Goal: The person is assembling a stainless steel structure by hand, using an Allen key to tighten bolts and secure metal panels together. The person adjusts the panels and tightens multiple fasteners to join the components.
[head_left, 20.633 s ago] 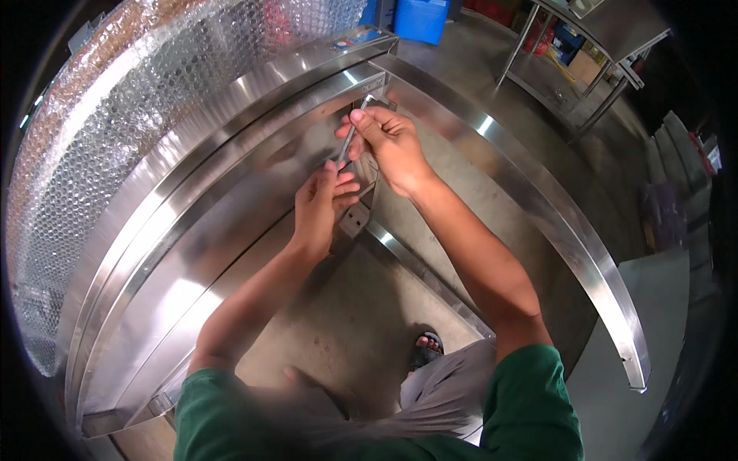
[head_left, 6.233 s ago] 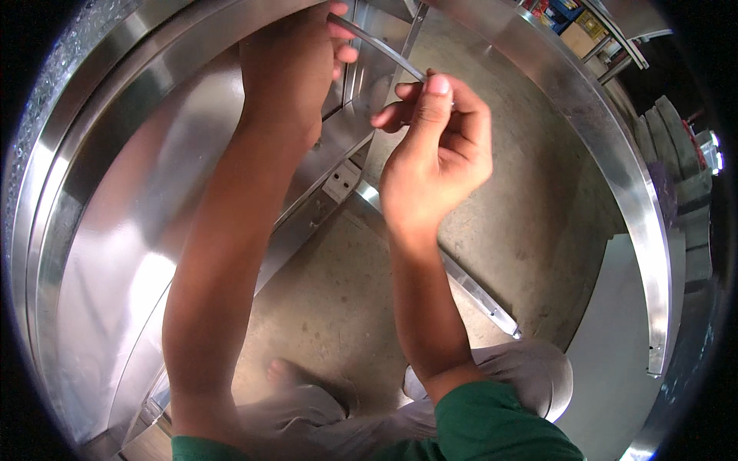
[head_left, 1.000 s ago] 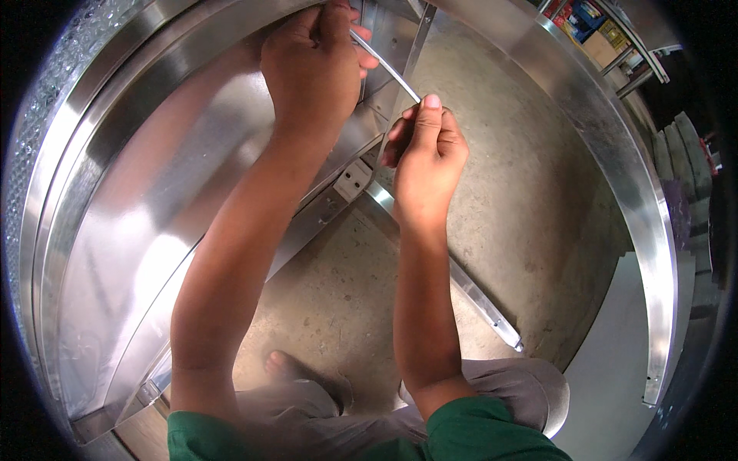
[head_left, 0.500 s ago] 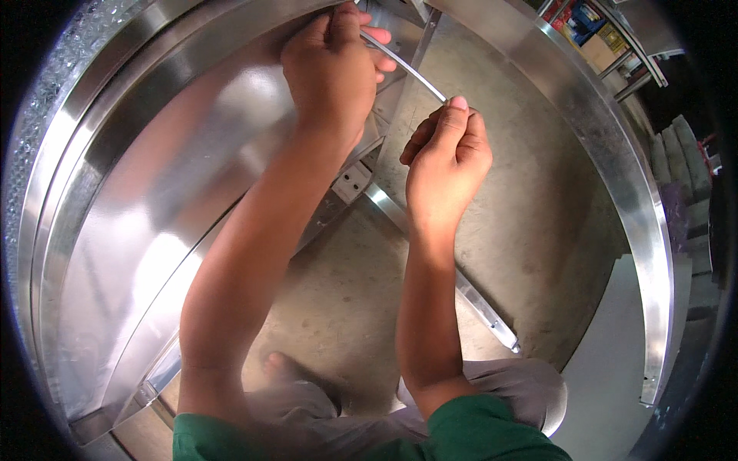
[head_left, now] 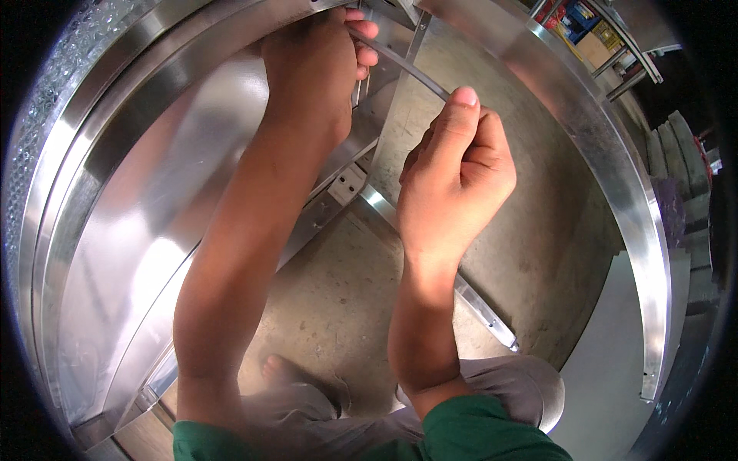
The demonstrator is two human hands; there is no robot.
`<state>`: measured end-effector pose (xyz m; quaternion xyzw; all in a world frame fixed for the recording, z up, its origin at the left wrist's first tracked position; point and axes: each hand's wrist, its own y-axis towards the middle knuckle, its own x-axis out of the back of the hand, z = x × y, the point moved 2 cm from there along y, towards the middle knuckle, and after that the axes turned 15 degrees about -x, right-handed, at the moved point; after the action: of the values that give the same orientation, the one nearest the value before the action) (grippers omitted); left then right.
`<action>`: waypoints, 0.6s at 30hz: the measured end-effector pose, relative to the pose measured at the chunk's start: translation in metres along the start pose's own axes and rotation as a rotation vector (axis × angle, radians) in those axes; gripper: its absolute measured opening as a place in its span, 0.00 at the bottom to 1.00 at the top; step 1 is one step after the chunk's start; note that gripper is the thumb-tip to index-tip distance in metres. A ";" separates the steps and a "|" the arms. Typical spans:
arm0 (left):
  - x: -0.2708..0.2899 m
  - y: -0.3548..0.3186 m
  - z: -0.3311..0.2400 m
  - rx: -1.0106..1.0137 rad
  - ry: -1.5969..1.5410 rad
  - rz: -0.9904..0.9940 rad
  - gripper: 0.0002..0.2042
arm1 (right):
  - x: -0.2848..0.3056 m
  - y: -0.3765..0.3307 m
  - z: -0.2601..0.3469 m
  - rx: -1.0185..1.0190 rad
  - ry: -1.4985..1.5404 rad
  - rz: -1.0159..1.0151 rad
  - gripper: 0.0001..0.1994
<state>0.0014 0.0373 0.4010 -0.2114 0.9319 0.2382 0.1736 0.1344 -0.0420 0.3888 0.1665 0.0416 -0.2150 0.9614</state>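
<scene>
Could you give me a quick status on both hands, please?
Left hand and right hand each grip an end of the thin grey metal strip. Shiny steel frame beneath. Nothing obstructing.

Packaging noted at two locations — both well apart from the hands. Up and to the right of the right hand, at the picture's upper right corner, a brown cardboard box sits under a metal rack, with a blue crate and a red item beside it, too small to tell. Left of the left hand, bubble wrap covers the outer curved edge. No signs or screens visible.
</scene>
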 end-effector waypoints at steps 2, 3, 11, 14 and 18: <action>0.004 0.007 -0.002 0.043 -0.068 0.022 0.07 | -0.003 -0.001 0.012 0.036 -0.012 -0.013 0.21; 0.004 0.009 -0.002 0.053 -0.132 0.065 0.07 | -0.004 -0.002 0.020 0.104 -0.046 -0.022 0.21; -0.004 -0.002 -0.001 0.188 -0.159 0.059 0.09 | -0.019 -0.005 0.034 0.325 -0.216 -0.060 0.20; -0.009 -0.014 -0.005 0.083 -0.112 0.003 0.08 | -0.012 -0.001 0.013 0.099 -0.100 -0.064 0.20; -0.012 -0.017 -0.007 -0.024 -0.001 -0.062 0.08 | -0.007 0.001 -0.009 -0.071 0.009 -0.010 0.20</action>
<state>0.0182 0.0245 0.4056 -0.2423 0.9219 0.2439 0.1786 0.1286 -0.0358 0.3817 0.1328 0.0543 -0.2175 0.9655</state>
